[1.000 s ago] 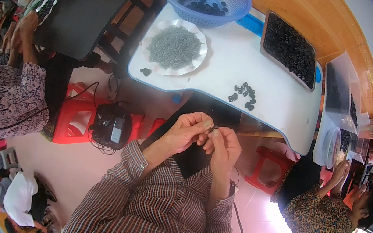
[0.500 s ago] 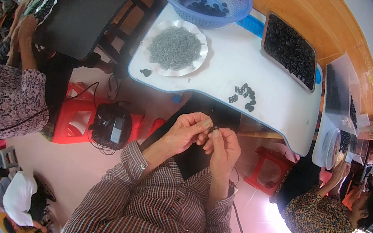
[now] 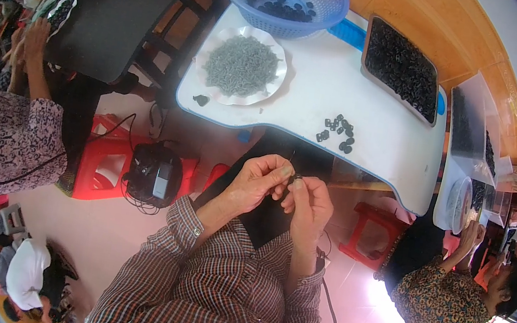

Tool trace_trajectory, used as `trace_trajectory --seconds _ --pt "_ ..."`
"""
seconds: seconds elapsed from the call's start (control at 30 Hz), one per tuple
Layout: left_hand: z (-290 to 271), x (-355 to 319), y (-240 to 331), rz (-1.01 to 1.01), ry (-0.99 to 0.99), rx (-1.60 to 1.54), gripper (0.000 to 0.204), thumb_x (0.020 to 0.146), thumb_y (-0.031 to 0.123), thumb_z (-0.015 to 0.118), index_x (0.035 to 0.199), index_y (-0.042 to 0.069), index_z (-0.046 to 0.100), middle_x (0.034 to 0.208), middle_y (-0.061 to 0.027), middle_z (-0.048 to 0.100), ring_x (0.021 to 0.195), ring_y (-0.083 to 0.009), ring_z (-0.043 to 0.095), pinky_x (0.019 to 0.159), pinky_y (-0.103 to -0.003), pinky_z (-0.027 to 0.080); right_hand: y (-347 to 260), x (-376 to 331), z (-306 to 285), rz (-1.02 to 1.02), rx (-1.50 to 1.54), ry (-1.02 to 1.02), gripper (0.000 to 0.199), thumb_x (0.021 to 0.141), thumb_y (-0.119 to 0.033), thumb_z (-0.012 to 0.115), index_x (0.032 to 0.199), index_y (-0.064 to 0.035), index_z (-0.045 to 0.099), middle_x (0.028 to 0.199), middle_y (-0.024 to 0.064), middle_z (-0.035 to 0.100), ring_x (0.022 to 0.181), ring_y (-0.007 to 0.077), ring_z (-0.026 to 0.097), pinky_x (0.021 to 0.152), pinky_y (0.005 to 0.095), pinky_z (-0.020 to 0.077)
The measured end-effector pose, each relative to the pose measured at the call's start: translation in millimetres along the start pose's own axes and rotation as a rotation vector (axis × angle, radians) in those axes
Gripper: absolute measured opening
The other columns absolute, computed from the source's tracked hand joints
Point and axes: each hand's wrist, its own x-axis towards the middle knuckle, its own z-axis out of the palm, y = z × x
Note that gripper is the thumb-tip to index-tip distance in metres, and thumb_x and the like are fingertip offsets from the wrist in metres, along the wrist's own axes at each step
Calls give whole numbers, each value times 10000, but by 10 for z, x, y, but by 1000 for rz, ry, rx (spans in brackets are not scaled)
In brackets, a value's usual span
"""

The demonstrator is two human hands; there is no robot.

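Observation:
Both of my hands meet in front of my body, just off the near edge of the white table. My right hand pinches a small black piece between thumb and fingers. Close against it, my left hand is closed in a pinch too; what it grips is too small to make out. Past the fingertips on the table lies a loose group of small black pieces. A white wavy-rimmed plate heaped with small grey, clear-looking pieces stands to the left of them.
A blue colander holding black pieces stands at the far side. Far right is a tray full of black pieces. One dark lump lies by the plate. Red stools flank me, and people sit nearby.
My hands stay together in nearly the same place, with only slight finger movement. At the left, a co-worker's hands have shifted a little.

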Motion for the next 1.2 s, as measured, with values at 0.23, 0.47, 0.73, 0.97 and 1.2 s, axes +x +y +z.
trace_trajectory --seconds 0.23,0.47,0.73,0.97,1.2 --pt "4 6 -11 22 7 55 161 958 164 564 974 6 594 798 -31 603 606 -74 521 520 -206 433 22 10 -14 4 -15 8 92 928 -90 580 925 1 571 742 20 581 562 49 534 475 178 413" --pt "44 -19 23 80 29 209 153 964 158 557 961 10 592 784 4 594 604 -37 496 540 -183 416 8 -2 15 -44 -82 32 91 917 -84 599 913 1 568 738 26 580 545 48 533 462 175 412" --pt "77 -55 19 153 97 354 122 953 130 568 930 14 596 756 14 583 604 -27 504 540 -177 436 55 -39 36 -138 -177 46 81 920 -77 584 923 3 568 760 41 593 523 58 530 457 179 400" --pt "112 -45 36 201 83 363 103 948 101 567 913 6 583 752 12 573 601 -29 493 539 -180 431 16 -29 48 -148 -216 29 80 913 -56 597 898 13 559 723 48 594 524 67 553 459 197 454" --pt "119 -37 -19 189 113 415 115 956 109 555 931 2 587 749 13 565 601 -31 489 532 -182 422 30 -7 24 -85 -153 55 91 929 -76 582 958 9 574 728 41 608 557 62 564 477 189 454"
